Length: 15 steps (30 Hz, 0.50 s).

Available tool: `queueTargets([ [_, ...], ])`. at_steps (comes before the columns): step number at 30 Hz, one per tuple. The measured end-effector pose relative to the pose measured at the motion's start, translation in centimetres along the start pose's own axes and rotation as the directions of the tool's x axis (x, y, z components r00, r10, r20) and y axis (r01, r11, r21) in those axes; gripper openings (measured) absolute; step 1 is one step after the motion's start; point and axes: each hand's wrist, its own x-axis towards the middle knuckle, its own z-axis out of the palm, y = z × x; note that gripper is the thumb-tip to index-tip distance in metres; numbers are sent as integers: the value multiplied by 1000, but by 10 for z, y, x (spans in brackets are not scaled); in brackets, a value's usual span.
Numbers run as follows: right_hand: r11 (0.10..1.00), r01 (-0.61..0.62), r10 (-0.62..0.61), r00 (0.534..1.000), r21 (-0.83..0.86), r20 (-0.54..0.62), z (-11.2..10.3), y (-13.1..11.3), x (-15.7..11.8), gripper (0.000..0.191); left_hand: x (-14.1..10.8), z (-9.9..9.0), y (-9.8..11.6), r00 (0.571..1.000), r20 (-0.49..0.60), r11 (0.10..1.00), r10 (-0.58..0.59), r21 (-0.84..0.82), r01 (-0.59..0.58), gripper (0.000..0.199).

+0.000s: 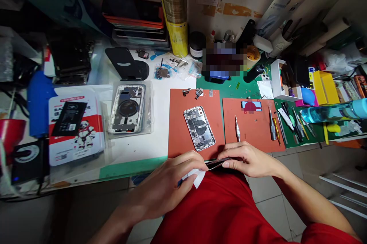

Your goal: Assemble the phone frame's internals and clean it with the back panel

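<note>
At the table's front edge, my left hand (pixel 179 173) is closed on a white sheet (pixel 198 179), its fingertips touching the end of a thin dark flat piece (pixel 219 163). My right hand (pixel 248 158) pinches that dark piece between thumb and fingers. Just beyond my hands, an opened phone housing (pixel 199 128) with its inner parts showing lies on an orange mat (pixel 179 122). A silver screwdriver (pixel 237 129) rests on a second orange mat (pixel 258 133), above my right hand.
To the left are another phone frame (pixel 127 109) and a panda-printed package (pixel 76 125). A yellow spray can (pixel 174 18) stands at the back. Several tools, a blue bottle (pixel 334 112) and a yellow box (pixel 327 87) are at the right.
</note>
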Motion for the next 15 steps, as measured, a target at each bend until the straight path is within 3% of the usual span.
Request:
queueTargets([
  [8, 1000, -2, 2, 1000, -29, 11, 1, -2, 5, 30, 0, -1, 1, 1000, -29, 1000, 1, -8, -2, 29],
  [15, 998, 65, -65, 997, -23, -34, 5, -10, 9, 36, 2, -4, -1, 1000, 9, 1000, -14, -18, 14, 32],
])
